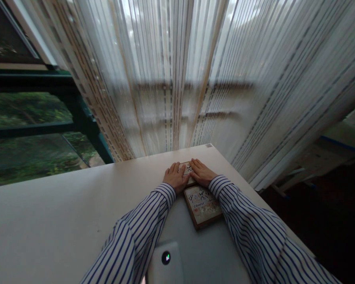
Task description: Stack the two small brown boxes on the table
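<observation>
Both hands rest on a flat, light-topped box [188, 169] with dark brush-style characters, near the far right corner of the table. My left hand [176, 178] lies over its left side, fingers stretched forward. From the other side, my right hand [203, 172] covers the right part, its fingers also outstretched and lying flat. Much of this box is hidden under the hands. Just nearer to me lies a second flat box [205, 207] with brown edges, Chinese characters and the word "Chinese" on its lid. My right sleeve covers its right edge.
The white table [62, 213] has its far edge by a striped string curtain [177, 79]. A white device with a round dark display [166, 258] lies near me, between the forearms. Green window framing [85, 122] stands at the left; the table's right edge runs beside my right arm.
</observation>
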Available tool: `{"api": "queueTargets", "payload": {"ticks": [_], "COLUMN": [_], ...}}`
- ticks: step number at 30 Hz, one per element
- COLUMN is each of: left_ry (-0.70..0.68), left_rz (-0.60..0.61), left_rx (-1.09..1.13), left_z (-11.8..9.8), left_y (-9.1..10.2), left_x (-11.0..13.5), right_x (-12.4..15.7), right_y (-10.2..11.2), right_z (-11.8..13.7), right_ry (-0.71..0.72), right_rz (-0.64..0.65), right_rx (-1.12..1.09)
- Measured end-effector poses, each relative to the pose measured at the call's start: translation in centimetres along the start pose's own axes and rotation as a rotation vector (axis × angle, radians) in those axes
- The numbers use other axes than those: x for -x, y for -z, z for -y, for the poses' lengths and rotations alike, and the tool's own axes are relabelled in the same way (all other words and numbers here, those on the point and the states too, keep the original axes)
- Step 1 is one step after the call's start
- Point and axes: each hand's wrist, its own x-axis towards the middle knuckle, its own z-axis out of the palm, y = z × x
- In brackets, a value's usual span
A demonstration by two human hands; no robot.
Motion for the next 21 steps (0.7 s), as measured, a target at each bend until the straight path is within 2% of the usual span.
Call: {"api": "queueTargets", "payload": {"ticks": [14,18,21], "left_ry": [0.003,0.002,0.006], "left_rz": [-0.019,-0.012,-0.01], "left_rx": [0.002,0.001,-0.004], "left_z": [0.0,0.0,-0.1], "left_y": [0.3,0.4,0.5], "left_x": [0.2,0.2,0.1], "right_x": [0.0,0.2,1.4], "right_y": [0.4,0.6,1.3], "right_z": [0.3,-0.2,-0.7], "right_ry": [-0.007,-0.036,-0.104], "right_rz": [0.036,-0.002,-0.05], "right_rx": [-0.037,-0.108,-0.173]}}
